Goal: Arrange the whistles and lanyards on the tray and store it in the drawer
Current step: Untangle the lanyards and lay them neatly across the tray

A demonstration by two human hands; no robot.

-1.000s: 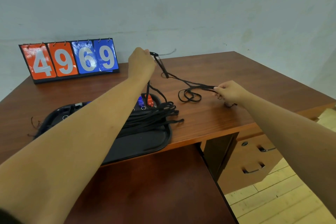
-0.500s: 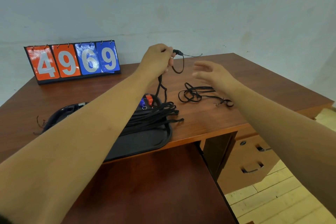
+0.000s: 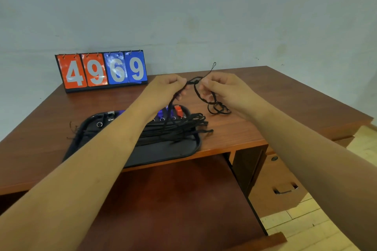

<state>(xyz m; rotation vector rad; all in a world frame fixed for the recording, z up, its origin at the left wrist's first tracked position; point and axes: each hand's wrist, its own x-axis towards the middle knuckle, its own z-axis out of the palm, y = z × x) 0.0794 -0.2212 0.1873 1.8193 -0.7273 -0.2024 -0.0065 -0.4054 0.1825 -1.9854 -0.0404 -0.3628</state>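
Both hands were raised above the tray's (image 3: 189, 147) far right corner. Left hand (image 3: 169, 85) and right hand (image 3: 223, 89) each pinched one black lanyard (image 3: 197, 92) near its knot, and its slack lay coiled just right of the tray. Whistles (image 3: 178, 109) and other lanyards lay on the tray. Likely step: untangling this lanyard. The next move calls for laying it straight beside the rest. Storing is not yet done.

L grip (image 3: 170, 86), R grip (image 3: 222, 89): curled, adjacent

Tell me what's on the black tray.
A bundle of black lanyards lies across the tray, with blue and orange whistles at its far edge; the left forearm hides its middle.
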